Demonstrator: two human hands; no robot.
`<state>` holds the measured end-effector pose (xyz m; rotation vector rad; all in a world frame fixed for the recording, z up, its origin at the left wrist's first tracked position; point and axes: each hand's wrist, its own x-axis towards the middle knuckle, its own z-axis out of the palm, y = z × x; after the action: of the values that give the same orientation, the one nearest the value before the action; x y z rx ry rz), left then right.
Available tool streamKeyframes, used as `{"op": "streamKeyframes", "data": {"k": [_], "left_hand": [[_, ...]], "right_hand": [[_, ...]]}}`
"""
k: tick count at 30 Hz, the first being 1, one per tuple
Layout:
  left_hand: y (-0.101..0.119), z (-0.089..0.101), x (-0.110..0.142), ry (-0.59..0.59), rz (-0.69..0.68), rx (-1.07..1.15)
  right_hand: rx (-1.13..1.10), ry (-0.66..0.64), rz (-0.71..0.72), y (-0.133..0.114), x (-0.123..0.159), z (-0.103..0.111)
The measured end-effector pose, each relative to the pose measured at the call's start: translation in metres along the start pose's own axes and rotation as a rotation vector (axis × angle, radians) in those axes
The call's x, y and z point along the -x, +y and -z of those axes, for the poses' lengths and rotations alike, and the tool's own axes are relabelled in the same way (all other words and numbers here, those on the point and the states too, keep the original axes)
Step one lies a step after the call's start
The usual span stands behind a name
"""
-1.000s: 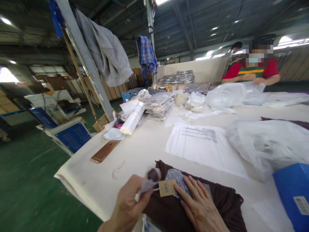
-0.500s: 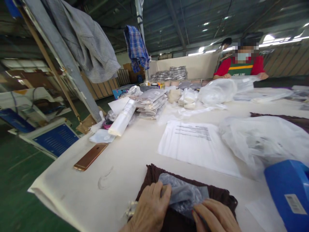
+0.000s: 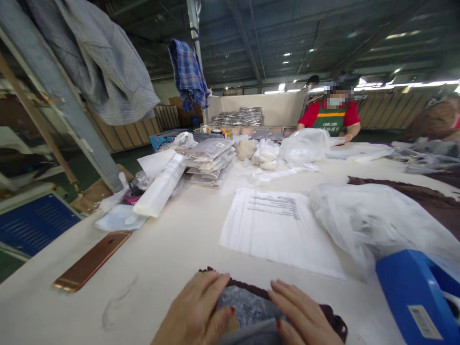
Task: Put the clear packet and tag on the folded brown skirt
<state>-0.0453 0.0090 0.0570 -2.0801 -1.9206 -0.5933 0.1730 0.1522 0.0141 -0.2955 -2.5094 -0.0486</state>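
Observation:
A dark brown folded cloth (image 3: 334,322) with a crinkled edge lies at the bottom of the view, partly hidden under both hands. On it is a crumpled, see-through greyish plastic piece (image 3: 247,303), with a smoother grey area nearer to me. My left hand (image 3: 194,311) rests over the left side, fingers stretched and thumb apart at the plastic's edge. Across from it, my right hand (image 3: 304,314) lies on the right side with its fingers extended. A printed white sheet (image 3: 268,235) lies just beyond the hands.
A phone (image 3: 91,261) lies at the left. To the right are a blue plastic holder (image 3: 409,297) and a clear bag (image 3: 362,223). Farther back stand stacked packets (image 3: 210,160) and a plastic roll (image 3: 161,187). A co-worker (image 3: 328,117) is across the table.
My view has shifted right. Both hands have moved to the cloth's far edge, and their fingers have straightened and flattened. A smooth grey area now shows near me. The co-worker's arms have lowered.

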Motion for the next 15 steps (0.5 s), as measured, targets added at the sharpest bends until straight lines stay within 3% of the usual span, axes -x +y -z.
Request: {"op": "streamKeyframes", "data": {"k": [3,5,7,10,15], "left_hand": [[-0.025,-0.007,-0.04,-0.061,0.207,0.202],[-0.041,-0.028,-0.065,-0.201,0.252,0.266],[-0.052,-0.053,-0.085,-0.321,0.235,0.283],[-0.062,-0.084,-0.103,-0.408,0.19,0.281],[-0.071,-0.103,-0.11,-0.445,0.191,0.271]], "right_hand": [[-0.179,-0.148,-0.387,0.026,-0.022,-0.002],[-0.212,-0.3,-0.496,0.047,-0.041,-0.013],[-0.194,-0.413,-0.538,0.066,-0.057,-0.027],[-0.183,-0.499,-0.518,0.087,-0.07,-0.044],[-0.193,-0.583,-0.468,0.102,-0.079,-0.053]]}}
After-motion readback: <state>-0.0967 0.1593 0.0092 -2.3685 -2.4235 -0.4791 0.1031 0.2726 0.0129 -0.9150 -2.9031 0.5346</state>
